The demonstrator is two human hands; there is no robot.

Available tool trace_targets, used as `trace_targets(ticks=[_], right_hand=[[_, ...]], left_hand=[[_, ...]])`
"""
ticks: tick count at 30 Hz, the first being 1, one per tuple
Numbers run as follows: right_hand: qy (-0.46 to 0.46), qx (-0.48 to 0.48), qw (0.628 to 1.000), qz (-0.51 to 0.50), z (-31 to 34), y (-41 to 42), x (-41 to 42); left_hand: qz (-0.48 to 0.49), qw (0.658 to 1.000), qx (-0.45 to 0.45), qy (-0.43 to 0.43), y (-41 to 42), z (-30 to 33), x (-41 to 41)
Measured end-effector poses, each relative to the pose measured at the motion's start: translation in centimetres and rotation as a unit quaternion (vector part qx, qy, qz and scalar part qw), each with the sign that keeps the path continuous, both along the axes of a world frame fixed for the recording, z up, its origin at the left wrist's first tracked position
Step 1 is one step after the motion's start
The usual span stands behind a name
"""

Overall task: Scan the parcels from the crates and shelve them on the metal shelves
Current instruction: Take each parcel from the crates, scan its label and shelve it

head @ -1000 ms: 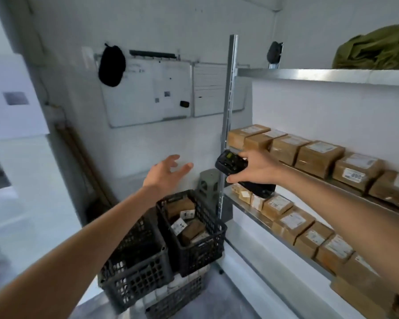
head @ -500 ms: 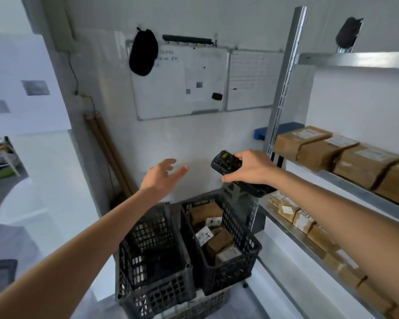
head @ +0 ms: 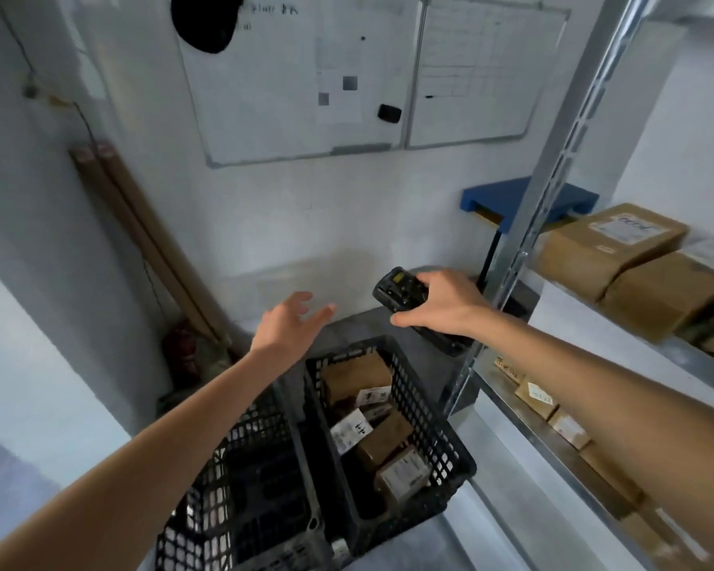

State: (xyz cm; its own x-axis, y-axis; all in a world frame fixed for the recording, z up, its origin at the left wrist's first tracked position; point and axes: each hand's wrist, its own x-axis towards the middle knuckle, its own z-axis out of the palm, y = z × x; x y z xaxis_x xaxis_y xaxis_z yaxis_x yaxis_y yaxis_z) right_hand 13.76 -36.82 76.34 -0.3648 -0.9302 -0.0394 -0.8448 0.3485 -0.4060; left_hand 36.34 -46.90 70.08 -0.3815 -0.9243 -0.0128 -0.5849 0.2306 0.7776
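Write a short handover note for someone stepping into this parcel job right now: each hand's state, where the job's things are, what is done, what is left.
Left hand: open, empty, held out above the crates.
Right hand: grips the black scanner, above the right crate.
Right crate holds several brown parcels; the left crate looks nearly empty, though its bottom is dark.
Done: boxes already line the metal shelves on the right.
Left: pick up a crate parcel, scan it, shelve it, and repeat until the crates are emptied.
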Motion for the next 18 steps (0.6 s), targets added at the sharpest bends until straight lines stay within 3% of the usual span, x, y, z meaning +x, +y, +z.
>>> trace_targets(ticks=[11,18], right_hand=[[-0.075,0.044,0.995,-0.057,-13.7,-10.5,-6.4],[-0.103,0.083,0.988,-0.082,-25.1,-14.1,-10.1]], left_hand=[[-0.015,0.994,0.064,-0.084,-12.6,-13.6,-6.3],[-0.041,0.988,0.118,-0.092,-16.8,-24.1,-9.6]])
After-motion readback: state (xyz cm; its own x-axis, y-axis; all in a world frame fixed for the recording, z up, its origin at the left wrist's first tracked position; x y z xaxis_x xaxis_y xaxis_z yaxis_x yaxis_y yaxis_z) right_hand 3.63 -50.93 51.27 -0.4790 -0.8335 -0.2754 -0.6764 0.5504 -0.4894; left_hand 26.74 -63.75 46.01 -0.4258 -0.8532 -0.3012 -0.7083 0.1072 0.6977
